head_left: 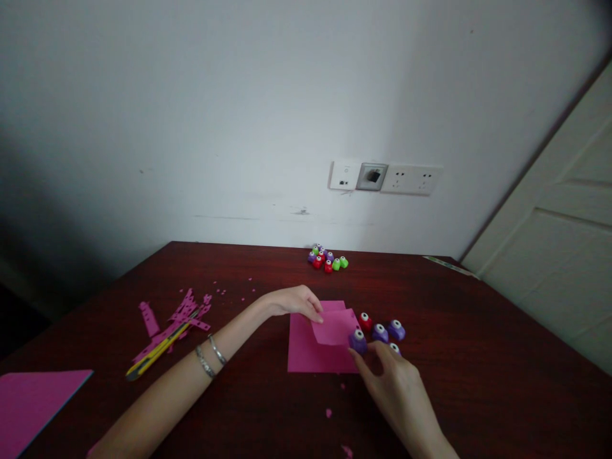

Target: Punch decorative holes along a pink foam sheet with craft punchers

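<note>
My left hand [297, 301] pinches the left edge of a small piece of pink paper [335, 327], holding it tilted above a larger pink sheet [303, 358] on the table. Between the thumb and fingers of my right hand [399, 386] is a purple craft punch [358, 342], set at the right edge of the small piece. A hole shows near that piece's upper right corner. Just right of the papers stand a red craft punch [365, 321] and several purple ones [396, 329], one partly hidden behind my right hand.
Several red, green and purple punches [328, 266] cluster at the table's back edge. To the left, a yellow utility knife [157, 354] lies among punched pink strips [149, 319]. A pink pad [41, 405] sits front left. Paper scraps [328, 413] dot the dark table [478, 357].
</note>
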